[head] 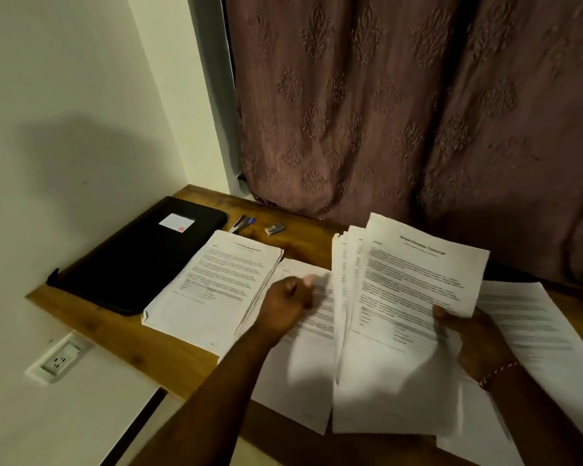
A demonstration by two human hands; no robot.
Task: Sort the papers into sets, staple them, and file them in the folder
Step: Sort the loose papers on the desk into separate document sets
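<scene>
Fingers (pixel 441 313) of right hand (pixel 478 341) grip fanned papers (pixel 401 297) — mostly hidden; left hand (pixel 288 302) blurred, grasp unclear.

The folder (pixel 142 257) lies left of the paper stack (pixel 212 284), the stapler (pixel 241 224) behind it, on the desk (pixel 115 327).

print on papers (pixel 414 297) too blurred, folder label (pixel 176 222) unreadable
</scene>
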